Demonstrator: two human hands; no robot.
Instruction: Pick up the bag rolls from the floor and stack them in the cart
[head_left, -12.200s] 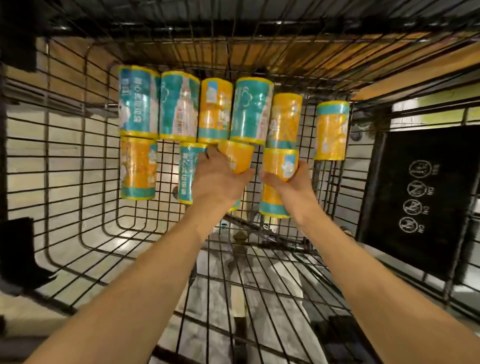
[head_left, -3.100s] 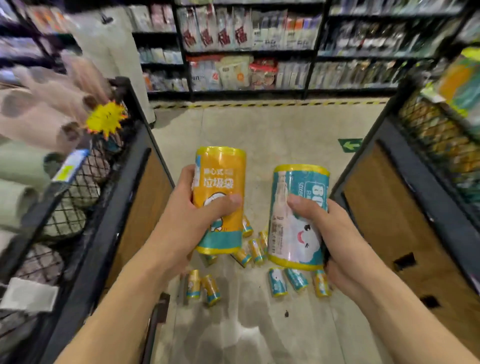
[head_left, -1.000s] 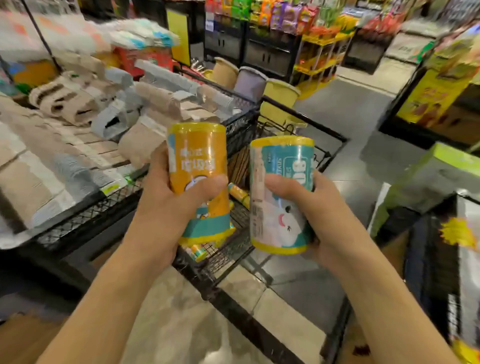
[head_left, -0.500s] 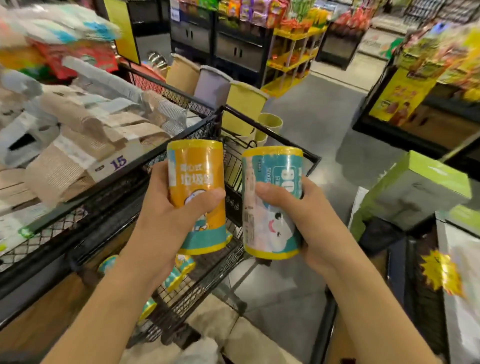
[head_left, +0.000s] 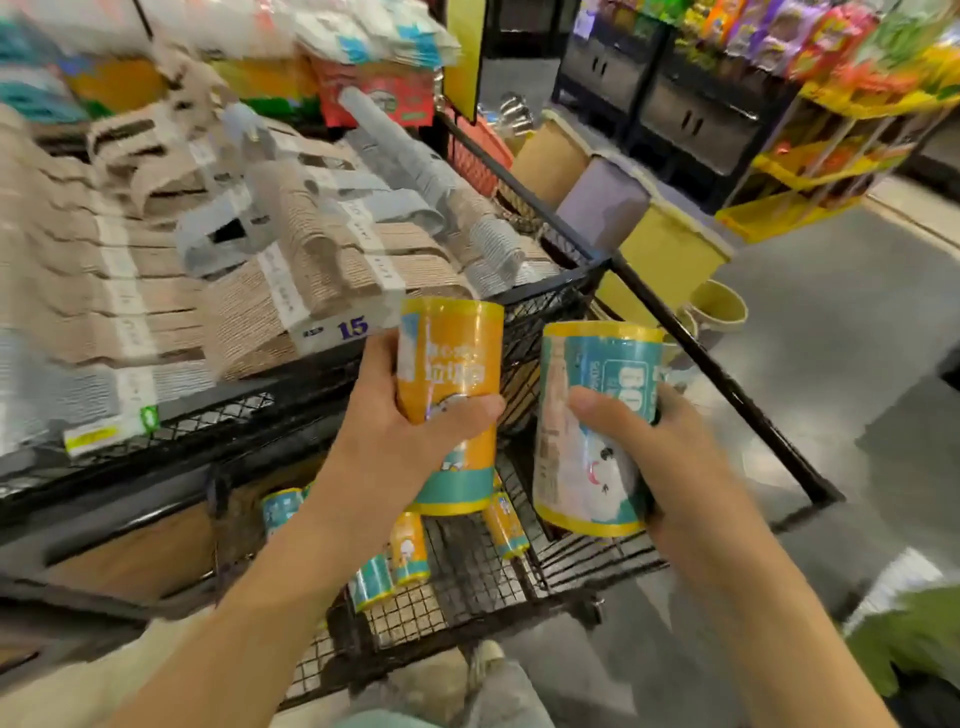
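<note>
My left hand (head_left: 395, 441) grips an orange bag roll (head_left: 451, 364) with a teal band at its foot, held upright. A teal bag roll (head_left: 597, 415) with yellow rims and a cartoon face stands upright in my right hand (head_left: 660, 457). Both rolls hover above the black wire cart (head_left: 701, 364), whose mesh floor lies below my hands. Several small bag rolls (head_left: 408, 551) lie on that mesh floor, partly hidden behind my left wrist.
A black mesh display bin (head_left: 218, 415) full of beige and grey bundled goods, with a "15" price tag, stands to the left against the cart. Yellow and grey bins (head_left: 660, 254) sit beyond the cart. Shelving (head_left: 727, 104) lines the far side of the grey aisle floor.
The view has swung down and left, so the cart's floor and the rolls in it show more. Both hands have kept their rolls and now hang lower over the cart.
</note>
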